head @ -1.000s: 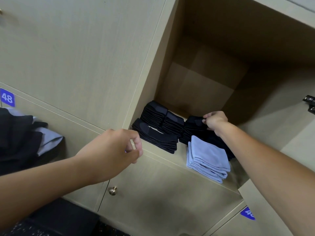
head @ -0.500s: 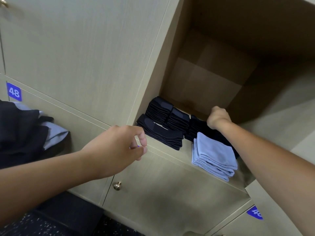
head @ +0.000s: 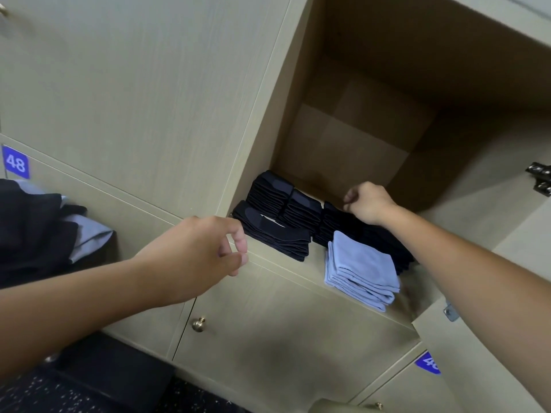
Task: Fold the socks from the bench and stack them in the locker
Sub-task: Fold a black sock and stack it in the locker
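Observation:
The open locker (head: 286, 265) holds several stacks of folded socks. Two black stacks (head: 275, 192) sit at the back left, a longer black stack (head: 274, 238) at the front left, and a light blue stack (head: 362, 265) at the front right. Behind the blue one is another black stack (head: 331, 226). My right hand (head: 369, 204) hovers at the top of that stack with curled fingers and nothing visible in them. My left hand (head: 193, 257) hangs in front of the locker's lower edge, loosely curled and holding nothing.
A heap of unfolded black and blue socks (head: 38, 231) lies at the left. The locker's door stands open at the right, with a hinge (head: 539, 180) showing. A brass knob (head: 198, 324) sticks out of the door below. Blue label 48 (head: 15, 162) marks the left locker.
My right hand pinched the top of the right black stack, pushed down on it, and now sits slightly raised with curled fingers. My left hand has barely moved.

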Action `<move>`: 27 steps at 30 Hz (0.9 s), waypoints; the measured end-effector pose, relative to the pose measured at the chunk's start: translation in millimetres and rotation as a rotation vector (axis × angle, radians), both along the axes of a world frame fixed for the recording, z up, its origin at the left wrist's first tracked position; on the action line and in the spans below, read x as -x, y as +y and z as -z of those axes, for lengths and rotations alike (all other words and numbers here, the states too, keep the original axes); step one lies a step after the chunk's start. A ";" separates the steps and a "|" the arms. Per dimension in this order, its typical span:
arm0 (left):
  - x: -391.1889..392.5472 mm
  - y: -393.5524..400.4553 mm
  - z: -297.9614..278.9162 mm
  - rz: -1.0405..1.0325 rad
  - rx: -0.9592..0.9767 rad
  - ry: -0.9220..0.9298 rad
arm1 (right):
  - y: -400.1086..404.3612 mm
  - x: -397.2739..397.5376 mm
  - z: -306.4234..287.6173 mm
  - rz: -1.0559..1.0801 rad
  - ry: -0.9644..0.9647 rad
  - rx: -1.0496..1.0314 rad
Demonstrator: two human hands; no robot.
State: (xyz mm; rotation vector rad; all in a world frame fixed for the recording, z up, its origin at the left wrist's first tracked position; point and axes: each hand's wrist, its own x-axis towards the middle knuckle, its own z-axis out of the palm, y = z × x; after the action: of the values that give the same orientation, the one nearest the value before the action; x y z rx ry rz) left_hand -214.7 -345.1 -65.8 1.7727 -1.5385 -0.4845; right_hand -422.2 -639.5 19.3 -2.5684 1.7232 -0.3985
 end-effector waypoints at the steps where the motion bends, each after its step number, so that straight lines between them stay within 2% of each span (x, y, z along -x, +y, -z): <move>1: -0.7 1.0 -1.0 0.001 0.001 0.000 | 5.4 -0.8 3.3 -0.028 0.008 0.006; 4: -3.5 5.1 -3.6 -0.008 0.003 0.000 | 24.7 -4.2 15.4 -0.093 0.000 0.013; 10: -11.1 17.9 -10.1 -0.028 0.003 0.004 | 80.8 -17.0 40.9 -0.184 -0.237 -0.011; 14: -15.8 27.8 -14.7 -0.027 -0.015 0.021 | 121.9 -24.0 60.4 -0.253 -0.330 0.017; 20: -32.9 45.4 -16.4 -0.074 -0.058 0.035 | 165.5 -40.3 69.9 -0.396 -0.316 -0.009; 27: -61.1 66.1 -11.3 -0.144 -0.120 -0.026 | 202.2 -65.7 90.4 -0.606 -0.209 -0.083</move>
State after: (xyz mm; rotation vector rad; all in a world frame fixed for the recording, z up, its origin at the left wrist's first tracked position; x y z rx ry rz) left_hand -153.6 -278.9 -54.5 1.9728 -1.4119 -0.4928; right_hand -356.4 -437.2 -71.2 -2.6930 0.8177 -0.5190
